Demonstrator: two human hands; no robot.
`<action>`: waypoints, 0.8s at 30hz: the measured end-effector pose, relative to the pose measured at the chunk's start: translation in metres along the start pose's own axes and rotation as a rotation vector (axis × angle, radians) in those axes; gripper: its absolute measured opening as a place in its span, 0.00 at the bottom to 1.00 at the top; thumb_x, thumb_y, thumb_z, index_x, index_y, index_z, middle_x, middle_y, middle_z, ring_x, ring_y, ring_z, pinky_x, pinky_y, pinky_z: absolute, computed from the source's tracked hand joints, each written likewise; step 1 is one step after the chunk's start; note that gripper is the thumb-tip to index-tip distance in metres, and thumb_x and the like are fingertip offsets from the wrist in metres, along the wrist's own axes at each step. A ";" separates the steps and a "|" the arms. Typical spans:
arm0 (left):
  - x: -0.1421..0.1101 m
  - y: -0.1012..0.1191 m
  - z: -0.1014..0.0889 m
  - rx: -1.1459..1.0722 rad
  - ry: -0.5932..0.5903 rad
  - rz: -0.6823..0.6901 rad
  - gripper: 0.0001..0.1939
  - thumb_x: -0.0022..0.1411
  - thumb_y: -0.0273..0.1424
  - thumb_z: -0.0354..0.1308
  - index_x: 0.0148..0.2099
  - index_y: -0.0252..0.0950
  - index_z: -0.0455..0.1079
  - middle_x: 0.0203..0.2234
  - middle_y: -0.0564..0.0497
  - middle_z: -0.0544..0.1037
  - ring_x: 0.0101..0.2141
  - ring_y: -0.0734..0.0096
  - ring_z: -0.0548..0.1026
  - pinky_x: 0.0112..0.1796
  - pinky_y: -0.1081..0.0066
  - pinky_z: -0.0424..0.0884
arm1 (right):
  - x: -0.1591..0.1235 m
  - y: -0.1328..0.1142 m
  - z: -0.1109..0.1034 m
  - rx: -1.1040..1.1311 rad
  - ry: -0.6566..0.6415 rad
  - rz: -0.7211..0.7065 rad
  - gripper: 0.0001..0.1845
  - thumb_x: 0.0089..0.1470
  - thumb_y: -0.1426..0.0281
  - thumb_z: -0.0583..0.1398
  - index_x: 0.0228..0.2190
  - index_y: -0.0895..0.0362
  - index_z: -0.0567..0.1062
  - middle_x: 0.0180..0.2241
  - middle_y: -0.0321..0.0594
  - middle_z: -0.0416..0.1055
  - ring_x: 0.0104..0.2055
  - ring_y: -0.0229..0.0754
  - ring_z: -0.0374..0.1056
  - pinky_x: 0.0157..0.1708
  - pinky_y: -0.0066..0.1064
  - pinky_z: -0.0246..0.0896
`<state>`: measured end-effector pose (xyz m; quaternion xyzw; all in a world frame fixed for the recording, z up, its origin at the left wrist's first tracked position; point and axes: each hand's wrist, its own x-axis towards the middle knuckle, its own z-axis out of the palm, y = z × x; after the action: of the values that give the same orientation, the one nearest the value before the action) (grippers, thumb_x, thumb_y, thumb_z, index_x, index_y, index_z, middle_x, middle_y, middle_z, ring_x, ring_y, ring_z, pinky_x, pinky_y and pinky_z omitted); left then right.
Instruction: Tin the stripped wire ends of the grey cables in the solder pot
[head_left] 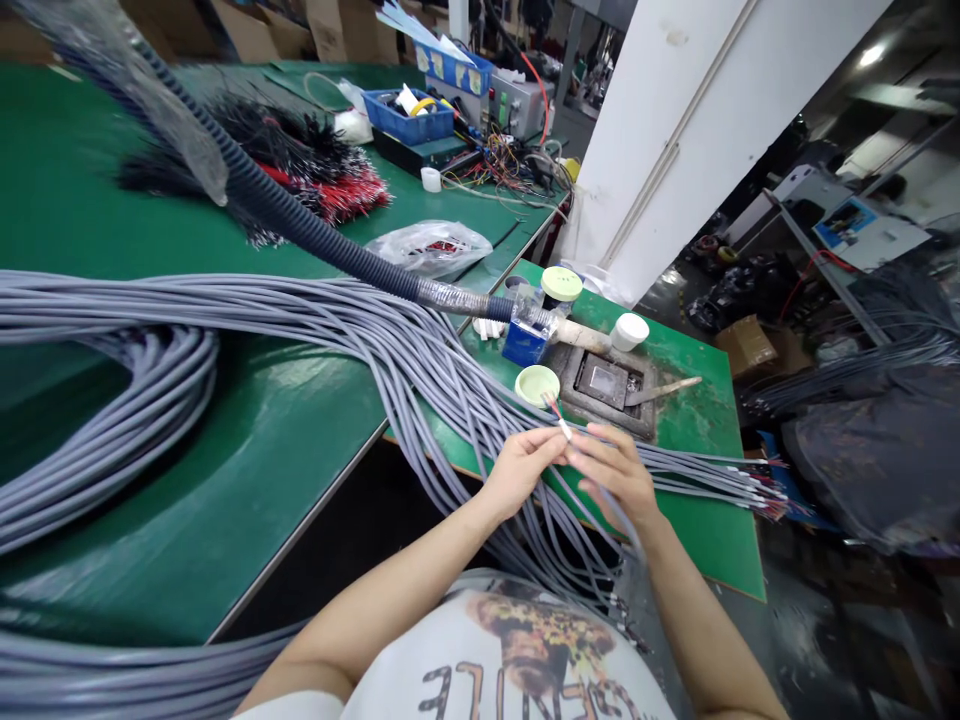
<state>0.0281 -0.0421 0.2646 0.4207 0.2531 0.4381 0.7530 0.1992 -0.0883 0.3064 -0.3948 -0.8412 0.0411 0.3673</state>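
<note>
My left hand (529, 465) pinches a grey cable near its end, between thumb and forefinger. A white sleeve (565, 429) and thin coloured wires (553, 404) stick out beyond the fingertips. Close against it, my right hand (616, 474) has its fingers curled at the same cable, which seems to run back under the palm. Just past the wire tips sits a shallow pale-green round dish (537, 386). Behind the right hand is a stained block with a square recess (600, 383) holding a shiny silver surface. A flat stick (664, 390) lies across its right side.
A thick bundle of grey cables (300, 310) crosses the green table (300, 520). Stripped ends (765, 485) lie at right. A corrugated hose (322, 240) hangs over the table towards the block. Lidded jars (561, 284), a white cup (629, 331) and a blue box (525, 340) stand around.
</note>
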 end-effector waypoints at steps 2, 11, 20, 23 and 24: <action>-0.001 0.002 -0.007 0.294 0.054 0.197 0.16 0.61 0.37 0.58 0.47 0.34 0.74 0.33 0.46 0.80 0.36 0.66 0.74 0.43 0.65 0.67 | 0.014 0.008 -0.005 0.014 0.098 0.102 0.20 0.58 0.72 0.56 0.52 0.47 0.70 0.48 0.40 0.73 0.55 0.48 0.63 0.51 0.47 0.63; -0.004 -0.023 -0.034 1.027 0.019 0.686 0.13 0.62 0.32 0.55 0.49 0.38 0.71 0.36 0.47 0.79 0.41 0.65 0.72 0.48 0.60 0.61 | 0.077 0.052 0.004 -0.014 0.147 0.420 0.12 0.60 0.66 0.54 0.36 0.53 0.77 0.36 0.39 0.76 0.41 0.43 0.69 0.45 0.36 0.63; -0.004 -0.023 -0.036 1.002 0.009 0.680 0.12 0.63 0.31 0.54 0.48 0.40 0.72 0.36 0.48 0.80 0.40 0.65 0.73 0.49 0.60 0.60 | 0.106 0.074 0.031 -0.088 0.040 0.412 0.14 0.60 0.62 0.53 0.32 0.53 0.77 0.33 0.37 0.77 0.40 0.43 0.68 0.46 0.35 0.59; -0.004 -0.024 -0.037 0.997 0.002 0.688 0.12 0.63 0.30 0.54 0.48 0.40 0.72 0.36 0.48 0.80 0.41 0.65 0.73 0.49 0.60 0.59 | 0.110 0.077 0.036 -0.100 -0.007 0.406 0.15 0.60 0.62 0.53 0.31 0.52 0.77 0.33 0.37 0.77 0.41 0.44 0.68 0.47 0.35 0.58; -0.003 -0.025 -0.037 0.999 0.001 0.692 0.12 0.62 0.30 0.54 0.48 0.40 0.72 0.36 0.48 0.80 0.41 0.65 0.73 0.49 0.59 0.59 | 0.110 0.078 0.038 -0.106 -0.020 0.405 0.15 0.60 0.62 0.53 0.30 0.52 0.77 0.33 0.37 0.77 0.41 0.44 0.68 0.47 0.35 0.58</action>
<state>0.0094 -0.0362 0.2242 0.7807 0.2771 0.4860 0.2785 0.1779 0.0500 0.3159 -0.5741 -0.7493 0.0735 0.3220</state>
